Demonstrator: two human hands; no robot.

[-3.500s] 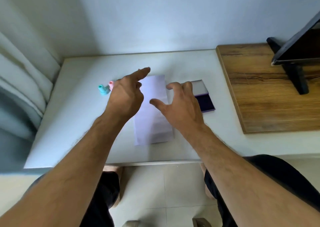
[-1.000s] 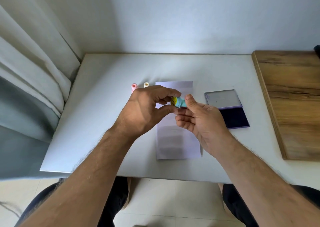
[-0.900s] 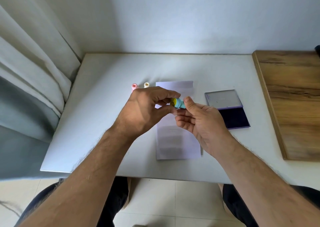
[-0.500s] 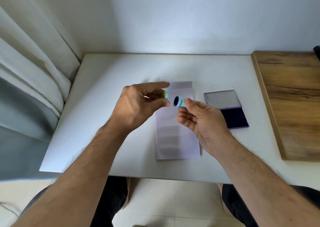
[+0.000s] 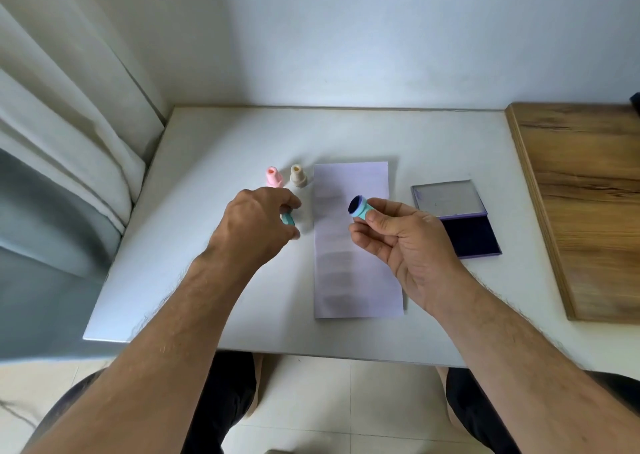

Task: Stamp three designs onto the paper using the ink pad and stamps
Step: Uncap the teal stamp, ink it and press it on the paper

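Note:
My right hand (image 5: pixel 398 242) holds a teal stamp (image 5: pixel 360 208) above the white paper (image 5: pixel 356 280), its dark round face turned up and to the left. My left hand (image 5: pixel 254 227) is closed on the stamp's teal cap (image 5: pixel 288 219), low over the table left of the paper. A pink stamp (image 5: pixel 273 176) and a beige stamp (image 5: pixel 298 176) stand upright just beyond my left hand. The open ink pad (image 5: pixel 471 237) lies right of the paper, its lid (image 5: pixel 446 199) folded back.
The white table (image 5: pixel 207 176) meets a wall at the back. A curtain (image 5: pixel 62 135) hangs at the left. A raised wooden board (image 5: pixel 585 204) covers the table's right side. My knees show below the front edge.
The cap came off the teal stamp. My left hand carried it left and down toward the table, while my right hand kept the stamp, its inked face now exposed.

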